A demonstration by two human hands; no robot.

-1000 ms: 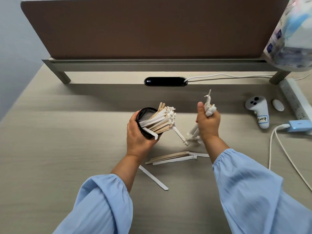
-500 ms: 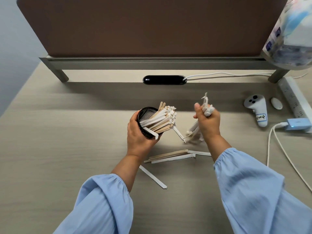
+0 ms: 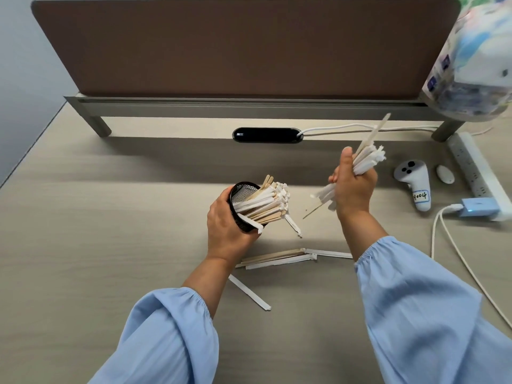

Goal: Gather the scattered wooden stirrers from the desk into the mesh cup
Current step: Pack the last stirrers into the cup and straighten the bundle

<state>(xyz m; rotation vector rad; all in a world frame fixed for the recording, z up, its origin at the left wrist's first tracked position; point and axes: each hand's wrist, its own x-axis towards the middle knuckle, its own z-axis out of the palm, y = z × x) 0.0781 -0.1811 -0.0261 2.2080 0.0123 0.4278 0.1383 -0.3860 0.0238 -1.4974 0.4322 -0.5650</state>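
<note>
My left hand (image 3: pixel 227 228) grips the black mesh cup (image 3: pixel 240 192), tilted with its mouth toward the right; a thick bunch of wrapped and bare wooden stirrers (image 3: pixel 266 202) sticks out of it. My right hand (image 3: pixel 353 187) is raised to the right of the cup and closed around a bundle of stirrers (image 3: pixel 367 157), their ends fanning up and down from the fist. Loose stirrers lie on the desk: a few in a row (image 3: pixel 277 257) below the cup, one (image 3: pixel 250 292) beside my left forearm, one (image 3: pixel 293 227) leaning by the cup.
A brown partition (image 3: pixel 243 48) on a grey rail closes the desk's far side, with a black device (image 3: pixel 266 135) and white cable below it. At right lie a white controller (image 3: pixel 415 184), a small white oval object (image 3: pixel 445 174), a power strip (image 3: pixel 476 167), a blue charger (image 3: pixel 478 207) and a cable.
My right hand has lifted its bundle of stirrers up off the desk and slightly to the right. The left hand with the cup has stayed put.
</note>
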